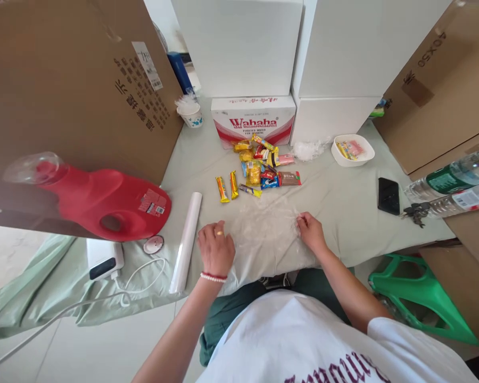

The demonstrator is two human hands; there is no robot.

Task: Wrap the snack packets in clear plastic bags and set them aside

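A clear sheet of plastic film (265, 223) lies spread and a little wrinkled on the cloth in front of me. My right hand (310, 230) pinches its right edge between thumb and fingers. At the sheet's left side my left hand (216, 249) rests with its fingers curled down and closed; what they grip, if anything, is hidden. Just left of that hand lies a white roll (187, 242). Beyond the film is a pile of wrapped snacks (253, 173), with two yellow snack bars (222, 189) lying apart on its left.
A red jug (112, 202) and a white power bank (104, 258) with a cable stand left. At the back are a Wahaha box (253, 122), crumpled plastic (309, 150) and a white bowl (352, 150). A phone (388, 196), keys (417, 213) and bottles (459, 173) lie right.
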